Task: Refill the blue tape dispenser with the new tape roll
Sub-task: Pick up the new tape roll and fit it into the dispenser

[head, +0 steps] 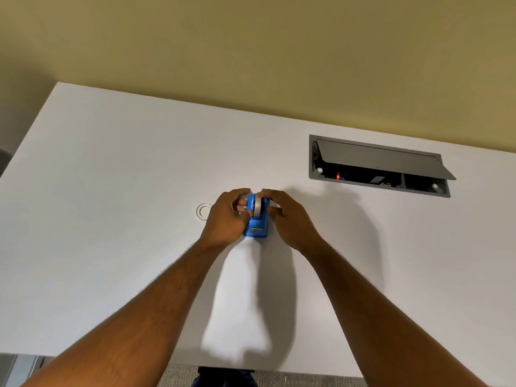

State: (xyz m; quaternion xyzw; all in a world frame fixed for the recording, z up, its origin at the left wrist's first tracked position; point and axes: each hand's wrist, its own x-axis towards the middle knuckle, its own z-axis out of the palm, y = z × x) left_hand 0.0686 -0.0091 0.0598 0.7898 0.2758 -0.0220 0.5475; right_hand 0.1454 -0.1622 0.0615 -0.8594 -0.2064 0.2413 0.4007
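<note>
The blue tape dispenser (257,228) stands on the white table (111,219), its cutter end toward me. A white tape roll (257,208) sits upright in the dispenser's cradle. My left hand (227,219) grips the dispenser's left side, thumb and fingers curled at the roll. My right hand (287,216) holds the right side, fingertips on the roll's top and side. A clear empty tape core (203,211) lies flat on the table just left of my left hand.
An open grey cable hatch (379,166) is set into the table at the back right, its lid tilted up. A yellow wall (251,51) stands behind the table. The table's near edge runs along the bottom.
</note>
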